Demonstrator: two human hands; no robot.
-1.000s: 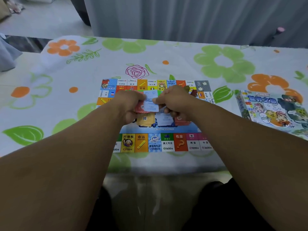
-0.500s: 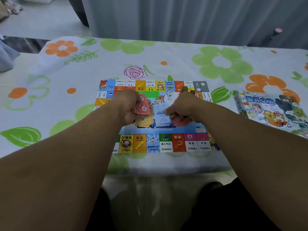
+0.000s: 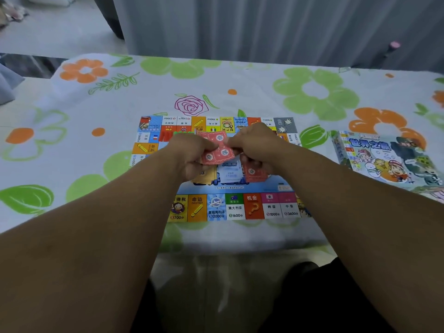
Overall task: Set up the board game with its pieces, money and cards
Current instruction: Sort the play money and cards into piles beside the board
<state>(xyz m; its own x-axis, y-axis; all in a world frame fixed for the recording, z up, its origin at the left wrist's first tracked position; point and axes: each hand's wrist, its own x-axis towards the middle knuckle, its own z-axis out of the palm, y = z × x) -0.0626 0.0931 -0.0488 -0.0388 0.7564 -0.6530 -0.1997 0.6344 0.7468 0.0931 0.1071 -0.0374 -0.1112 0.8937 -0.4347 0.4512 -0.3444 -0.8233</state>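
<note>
A colourful game board (image 3: 236,207) lies flat on the flowered tablecloth. Above its middle, my left hand (image 3: 189,155) and my right hand (image 3: 258,146) both pinch a red sheet of cards (image 3: 216,147), one at each side. On the board under my hands lie a yellow card pile (image 3: 204,177), a pale blue money note pile (image 3: 230,173) and a red card pile (image 3: 254,174). Small red and green pieces (image 3: 173,135) sit at the board's upper left, partly hidden by my left hand.
The game box (image 3: 386,159) with cartoon art lies to the right of the board. The table's near edge (image 3: 240,246) runs just below the board, with my lap beneath. A grey curtain (image 3: 264,27) hangs behind the table.
My right hand let go of the pale blue note, which now lies on the board, and came back up. Both hands now hold the red card sheet between them.
</note>
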